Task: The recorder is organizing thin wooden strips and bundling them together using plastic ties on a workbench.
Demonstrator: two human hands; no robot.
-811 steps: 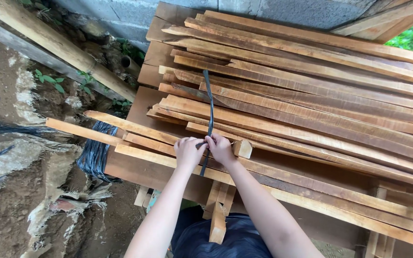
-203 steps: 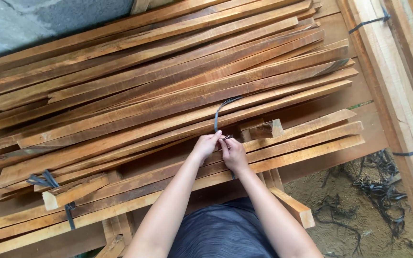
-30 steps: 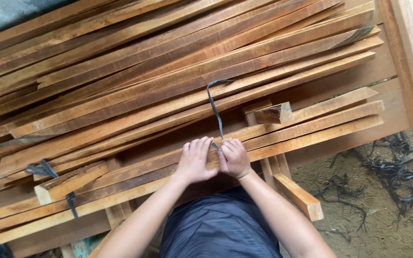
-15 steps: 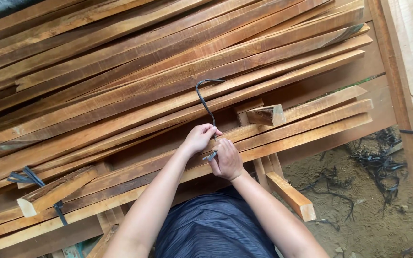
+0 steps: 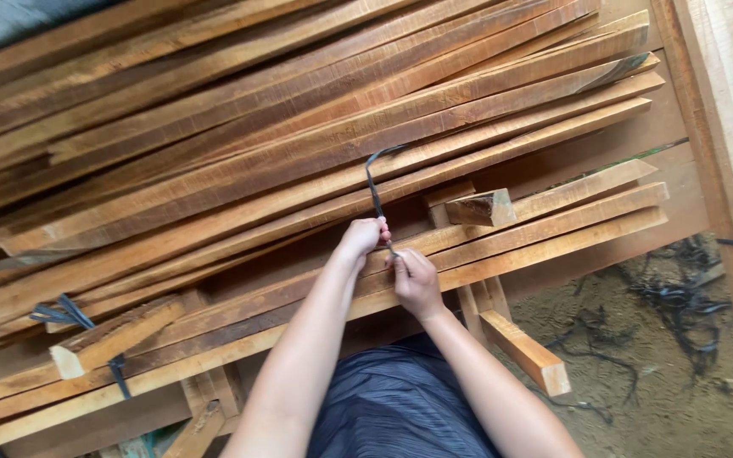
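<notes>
Right hand (image 5: 416, 280) closed, fingers pinched on the lower end of the black strap (image 5: 374, 193) at the front bundle of wooden slats (image 5: 553, 229). Left hand (image 5: 361, 239) just beside it, fist closed on the same strap slightly higher; exact grip partly hidden. Strap runs up from the hands, free end curling over the big slat stack (image 5: 299, 127) behind. Short wood block (image 5: 480, 208) sits right of the strap.

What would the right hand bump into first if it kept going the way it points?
The right hand points up and left toward the left hand, which grips the same dark strap. It would likely meet that hand first, then the wooden slats beyond; depth is hard to judge.
</notes>
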